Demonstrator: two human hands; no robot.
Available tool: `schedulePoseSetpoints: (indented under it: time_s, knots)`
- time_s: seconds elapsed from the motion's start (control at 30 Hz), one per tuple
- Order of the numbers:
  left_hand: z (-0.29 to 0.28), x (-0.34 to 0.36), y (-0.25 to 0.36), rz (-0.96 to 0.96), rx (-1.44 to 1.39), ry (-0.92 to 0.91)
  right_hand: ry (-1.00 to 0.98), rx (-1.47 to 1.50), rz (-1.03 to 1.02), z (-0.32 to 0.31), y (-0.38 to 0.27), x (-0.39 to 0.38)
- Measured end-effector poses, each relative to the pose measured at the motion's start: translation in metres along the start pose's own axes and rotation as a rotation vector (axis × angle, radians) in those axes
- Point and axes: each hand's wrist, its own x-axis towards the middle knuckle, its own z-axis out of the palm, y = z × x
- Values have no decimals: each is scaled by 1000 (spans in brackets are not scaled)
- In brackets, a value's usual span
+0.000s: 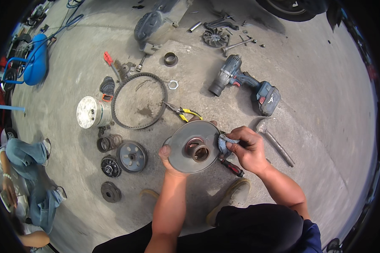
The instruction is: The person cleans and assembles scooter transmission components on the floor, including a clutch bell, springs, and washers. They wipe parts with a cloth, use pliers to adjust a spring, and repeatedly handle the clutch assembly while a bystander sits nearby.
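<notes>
A round grey metal pulley (177, 145), with a hollow hub standing up at its centre, is held over the floor between my feet. My left hand (172, 167) grips it at the near left edge, thumb on top and fingertips showing past the far rim. In my right hand (251, 149) is a bunched grey-blue rag (223, 144), pinched against the pulley's right edge. Below that edge lies a red-and-black screwdriver handle (232, 168), partly hidden. Yellow-handled pliers (185, 113) lie just beyond the pulley.
Left of the pulley lie a drive belt (115, 99), a clutch bell (132, 156), a coil spring (109, 143) and a white tub (86, 112). An impact wrench (245, 80) and a hammer (278, 145) lie right. A person (27, 177) crouches at far left.
</notes>
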Motion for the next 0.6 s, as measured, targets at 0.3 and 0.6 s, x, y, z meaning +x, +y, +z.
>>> schedulePoseSetpoints:
  time_s: [0.3,0.6]
  knots:
    - [9,1,23,115,680,-76,-215,-188,-260,-9,-36,-15]
    - [33,-1,9,488,858,-194,-227,-368,-335,13,-46,-15]
